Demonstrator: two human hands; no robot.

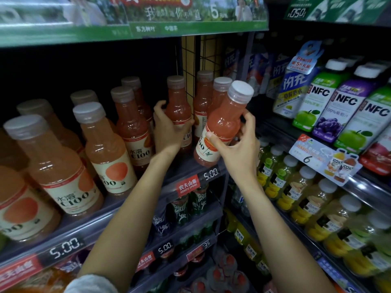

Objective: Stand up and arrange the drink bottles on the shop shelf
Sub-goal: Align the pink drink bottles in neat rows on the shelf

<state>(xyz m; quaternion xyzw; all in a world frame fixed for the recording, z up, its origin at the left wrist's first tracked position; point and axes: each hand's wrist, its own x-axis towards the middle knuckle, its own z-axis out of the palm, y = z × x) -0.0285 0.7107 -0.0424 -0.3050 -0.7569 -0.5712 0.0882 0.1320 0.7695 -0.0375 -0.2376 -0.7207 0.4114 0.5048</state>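
Your right hand (237, 144) holds the tilted pink juice bottle (222, 125) at its label, just off the shelf (190, 174) edge, left hand (169, 130) fingers wrap an upright bottle (178, 108); full, likely heavy, smooth plastic, so grip mid-body.

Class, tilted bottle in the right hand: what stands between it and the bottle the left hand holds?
In the head view, two more upright pink bottles stand between them.

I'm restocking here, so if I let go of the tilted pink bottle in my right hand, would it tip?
Probably: the pink bottle leans right, gripped by the right hand near the shelf edge. It looks full, so likely heavy. Smooth plastic may slip.
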